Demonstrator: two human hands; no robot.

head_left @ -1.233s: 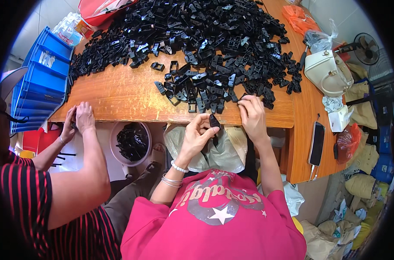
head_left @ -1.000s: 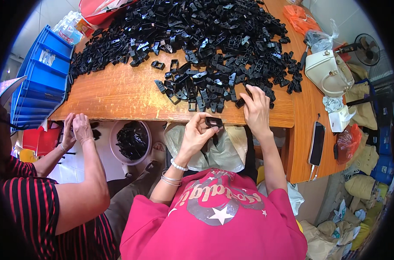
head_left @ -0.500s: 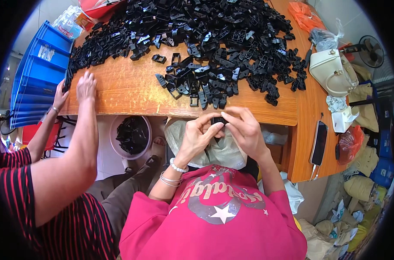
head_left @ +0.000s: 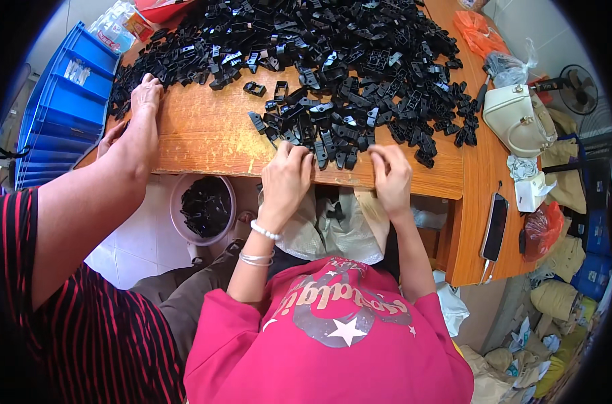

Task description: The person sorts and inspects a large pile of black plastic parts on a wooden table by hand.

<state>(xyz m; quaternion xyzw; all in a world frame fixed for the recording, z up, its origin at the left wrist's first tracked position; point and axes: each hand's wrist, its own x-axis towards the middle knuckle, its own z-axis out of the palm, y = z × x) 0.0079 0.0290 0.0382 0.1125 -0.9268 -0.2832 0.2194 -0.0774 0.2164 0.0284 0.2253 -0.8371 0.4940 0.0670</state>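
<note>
A wide heap of small black plastic parts covers the far side of the wooden table. My left hand rests at the table's near edge, its fingers curled down against the closest parts; what they grip, if anything, is hidden. To the right, my right hand hovers by the heap's near edge, thumb and forefinger bent and apart, with nothing visible between them. Below the edge, a pale woven sack hangs open between my forearms. A dark piece shows inside it.
At left a co-worker's arm reaches to the heap beside blue plastic bins. A pink tub of black parts stands on the floor. A phone, white handbag and red plastic bag lie at right.
My hands have separated and moved forward to the heap's near edge. The black part they held together has left them. The co-worker's arm has shifted farther over the table.
</note>
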